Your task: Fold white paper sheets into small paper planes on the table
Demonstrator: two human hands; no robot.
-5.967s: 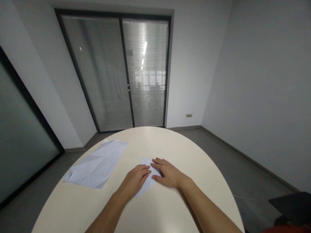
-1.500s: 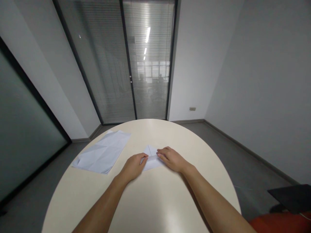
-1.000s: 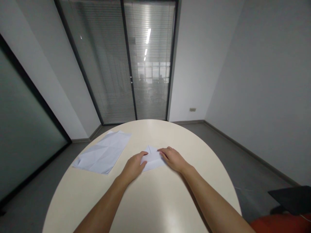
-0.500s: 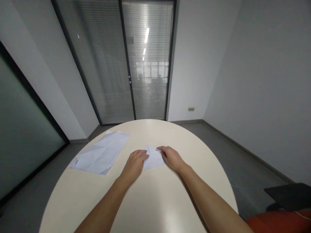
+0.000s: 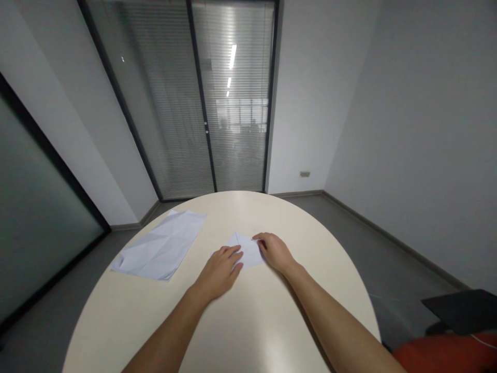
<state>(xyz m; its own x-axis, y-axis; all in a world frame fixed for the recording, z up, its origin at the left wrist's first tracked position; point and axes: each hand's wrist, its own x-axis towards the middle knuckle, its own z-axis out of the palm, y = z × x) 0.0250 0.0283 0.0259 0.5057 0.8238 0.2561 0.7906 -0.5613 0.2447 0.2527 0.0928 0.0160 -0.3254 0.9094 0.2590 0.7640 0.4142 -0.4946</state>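
Observation:
A small folded sheet of white paper (image 5: 250, 252) lies on the round table, a crease showing near its pointed far side. My left hand (image 5: 222, 269) rests over its left and near part, fingers stretched out and apart. At the paper's right edge is my right hand (image 5: 275, 252), with thumb and forefinger closed on the corner. The fingers of this hand cover that corner in part. Farther left on the table lie larger, creased white sheets (image 5: 165, 246), apart from both hands.
The cream round table (image 5: 240, 331) curves away on both sides. Beyond it stands a glass partition with blinds (image 5: 174, 114). At lower right are a black flat object (image 5: 462, 311) and something red (image 5: 438, 355) beside the table.
My left hand has slid slightly nearer and to the right, its fingers spreading over the paper. More of the folded far side now shows. My right hand stays almost in place.

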